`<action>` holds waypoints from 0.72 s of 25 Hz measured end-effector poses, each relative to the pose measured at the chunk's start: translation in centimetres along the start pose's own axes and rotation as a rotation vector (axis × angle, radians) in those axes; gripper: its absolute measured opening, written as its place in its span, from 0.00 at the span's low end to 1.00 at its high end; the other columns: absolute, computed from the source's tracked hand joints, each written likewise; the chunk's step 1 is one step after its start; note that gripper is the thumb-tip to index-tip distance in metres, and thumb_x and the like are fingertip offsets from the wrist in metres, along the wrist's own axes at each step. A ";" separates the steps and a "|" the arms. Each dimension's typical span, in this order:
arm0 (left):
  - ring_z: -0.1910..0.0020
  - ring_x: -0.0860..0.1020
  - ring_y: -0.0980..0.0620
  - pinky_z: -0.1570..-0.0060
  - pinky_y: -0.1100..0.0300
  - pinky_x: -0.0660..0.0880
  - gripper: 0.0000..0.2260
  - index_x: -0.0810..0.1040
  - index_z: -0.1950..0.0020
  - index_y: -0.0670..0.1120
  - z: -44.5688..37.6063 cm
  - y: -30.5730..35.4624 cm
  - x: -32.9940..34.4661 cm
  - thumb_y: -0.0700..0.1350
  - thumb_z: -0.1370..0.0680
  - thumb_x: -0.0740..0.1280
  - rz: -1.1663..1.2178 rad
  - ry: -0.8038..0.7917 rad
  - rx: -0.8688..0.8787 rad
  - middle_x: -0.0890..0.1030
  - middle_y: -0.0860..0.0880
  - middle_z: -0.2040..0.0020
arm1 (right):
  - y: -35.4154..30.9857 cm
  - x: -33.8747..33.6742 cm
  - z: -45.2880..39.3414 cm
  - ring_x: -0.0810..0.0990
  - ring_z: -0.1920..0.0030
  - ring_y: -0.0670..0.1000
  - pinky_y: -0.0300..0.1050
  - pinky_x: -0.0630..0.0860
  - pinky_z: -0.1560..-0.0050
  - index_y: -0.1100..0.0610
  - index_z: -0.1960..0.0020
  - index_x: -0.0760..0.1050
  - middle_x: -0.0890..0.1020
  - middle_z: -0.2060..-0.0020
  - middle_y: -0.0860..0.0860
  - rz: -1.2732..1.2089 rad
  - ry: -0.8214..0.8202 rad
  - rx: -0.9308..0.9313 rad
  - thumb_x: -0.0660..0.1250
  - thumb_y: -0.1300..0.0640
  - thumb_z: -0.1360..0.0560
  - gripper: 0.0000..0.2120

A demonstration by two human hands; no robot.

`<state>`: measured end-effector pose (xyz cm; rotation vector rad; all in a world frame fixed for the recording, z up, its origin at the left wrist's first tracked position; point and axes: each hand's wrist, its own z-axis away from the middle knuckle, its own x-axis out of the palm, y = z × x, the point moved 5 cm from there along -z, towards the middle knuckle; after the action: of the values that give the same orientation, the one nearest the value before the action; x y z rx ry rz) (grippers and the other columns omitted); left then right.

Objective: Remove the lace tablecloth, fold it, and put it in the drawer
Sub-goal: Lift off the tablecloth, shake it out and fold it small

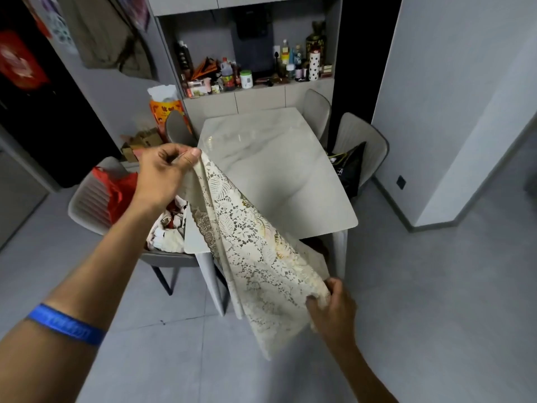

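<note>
The cream lace tablecloth (250, 245) hangs off the table, held in the air between both hands in front of the near table end. My left hand (165, 173) pinches its upper corner above the table's left edge. My right hand (331, 309) grips the lower edge, down low near the table leg. The cloth looks doubled over, with a scalloped border on its left side and a loose tail drooping toward the floor. The marble-look table (279, 158) top is bare. No drawer can be picked out for certain.
Grey chairs surround the table: one at left (90, 205) holds a red bag and crumpled items, one at right (363, 149) holds a black bag. A shelf unit (247, 68) with bottles stands behind. Grey tiled floor spreads around me; a white wall corner (436, 141) stands at right.
</note>
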<state>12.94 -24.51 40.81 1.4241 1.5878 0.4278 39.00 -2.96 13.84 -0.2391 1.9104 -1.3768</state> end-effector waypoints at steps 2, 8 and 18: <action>0.68 0.77 0.66 0.66 0.71 0.73 0.05 0.83 0.61 0.54 -0.1 0.7 0.1 0.49 0.24 0.72 0.020 0.008 0.030 0.84 0.62 0.66 | 1.1 0.3 0.2 0.75 0.57 0.53 0.52 0.72 0.52 0.59 0.49 0.76 0.79 0.58 0.51 0.281 0.017 -0.018 0.77 0.52 0.32 0.17; 0.69 0.77 0.64 0.68 0.71 0.74 0.04 0.84 0.57 0.50 0.1 0.2 0.8 0.49 0.24 0.72 -0.001 -0.028 0.065 0.84 0.60 0.66 | 4.0 -1.6 -1.6 0.79 0.57 0.62 0.44 0.72 0.60 0.62 0.57 0.76 0.79 0.61 0.58 -0.466 0.281 0.412 0.62 0.76 0.31 0.11; 0.63 0.76 0.50 0.60 0.58 0.74 0.05 0.82 0.58 0.44 2.1 -10.0 3.8 0.44 0.24 0.72 -0.168 -0.178 -0.231 0.81 0.43 0.62 | 8.0 -3.4 4.7 0.76 0.64 0.47 0.42 0.72 0.60 0.53 0.66 0.72 0.75 0.68 0.48 0.139 -0.951 0.312 0.64 0.59 0.25 0.10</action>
<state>9.15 -24.40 30.61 1.1127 1.4502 0.3621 46.59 -1.31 7.72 -0.4883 0.9009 -1.1390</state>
